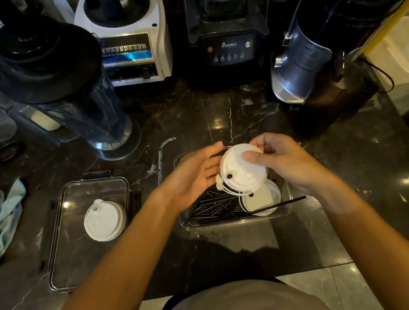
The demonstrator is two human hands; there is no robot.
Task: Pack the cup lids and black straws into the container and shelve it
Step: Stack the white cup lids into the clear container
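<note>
Fingers (251, 156) of the right hand (280, 161) pinch a stack of white cup lids (242, 168) above the clear container (287, 195) of black straws (215, 207); the left hand (196, 175), fingers straight, touches the stack's edge on the dark worktop (241, 251).

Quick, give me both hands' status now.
Left hand: open, fingers straight beside the stack of cup lids.
Right hand: holding that stack of cup lids.

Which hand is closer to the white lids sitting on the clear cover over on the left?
Left. The left hand is over the container, on the side toward the lid stack. The right hand holds other lids farther away.
</note>
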